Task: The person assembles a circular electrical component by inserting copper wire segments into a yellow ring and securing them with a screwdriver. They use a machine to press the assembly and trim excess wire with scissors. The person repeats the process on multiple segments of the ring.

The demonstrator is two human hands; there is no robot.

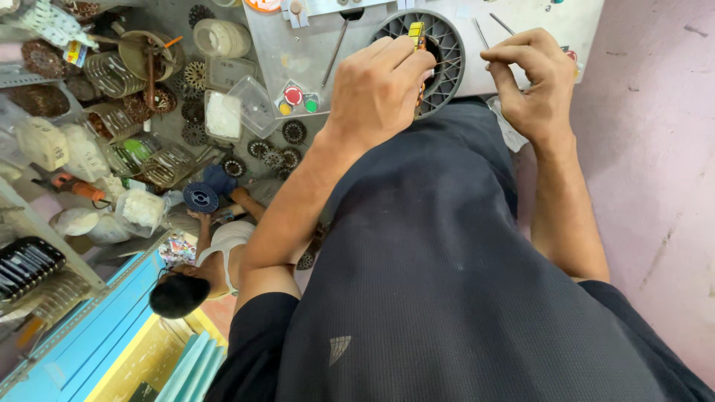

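A grey slotted metal ring (447, 46), like a motor core, lies on a pale metal worktable (298, 52) at the top. My left hand (376, 89) sits over the ring's near left edge, fingers closed on a small yellow-tipped tool (416, 33). To the right of the ring my right hand (530, 78) hovers with fingers curled and pinched together; what it holds is too small to make out. My dark shirt fills the lower middle of the view.
Red, green and yellow push buttons (294, 98) sit on the table's near left. Thin metal rods (491, 26) lie at the top right. On the floor to the left another person (201, 275) sits among metal discs, clear boxes (238, 112) and a blue spool (201, 197).
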